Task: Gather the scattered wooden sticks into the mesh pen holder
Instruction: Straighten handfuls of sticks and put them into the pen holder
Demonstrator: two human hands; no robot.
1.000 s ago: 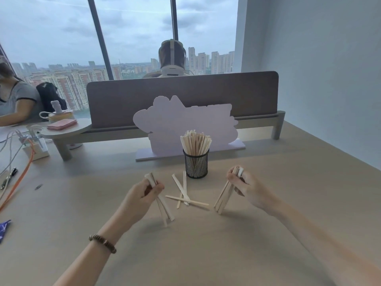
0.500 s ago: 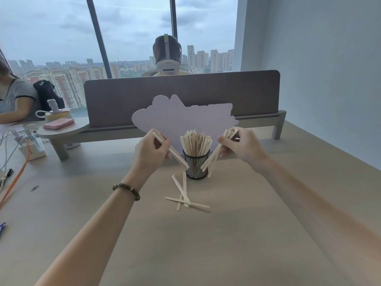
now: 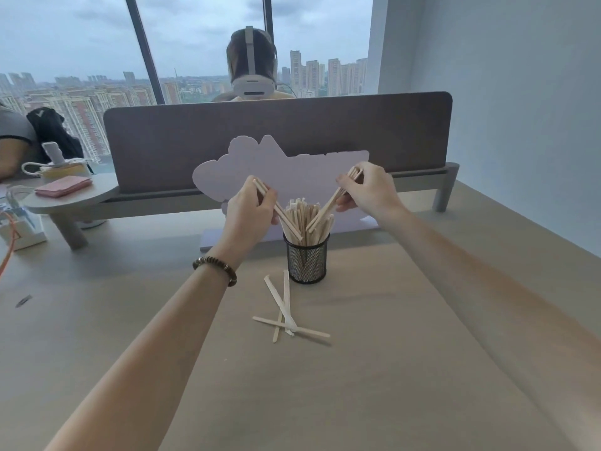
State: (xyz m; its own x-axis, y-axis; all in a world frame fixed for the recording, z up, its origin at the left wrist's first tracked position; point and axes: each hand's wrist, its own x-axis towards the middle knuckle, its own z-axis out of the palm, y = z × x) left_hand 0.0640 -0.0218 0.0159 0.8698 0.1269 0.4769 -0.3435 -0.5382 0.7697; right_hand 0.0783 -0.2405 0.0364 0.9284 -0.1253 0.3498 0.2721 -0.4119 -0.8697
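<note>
I've got both grips pinching sticks: left hand [image 3: 248, 213], right hand [image 3: 367, 190], tips angled into holder [image 3: 307, 260] below. Sticks [image 3: 286, 315] on tabletop nearer me look light, stiff, thin; I'd pinch mid-length.

No text, label, brand, number or sign can be read anywhere in the frame. The pale cut-out board [image 3: 283, 177] standing at centre shows only a blank face. The pink booklet [image 3: 63, 186] on the small shelf at the left edge carries no lettering that can be made out, and the white box [image 3: 22, 231] below it shows only an orange mark too small and blurred to read. The towers seen through the window across the upper part of the frame bear no legible signs.
</note>
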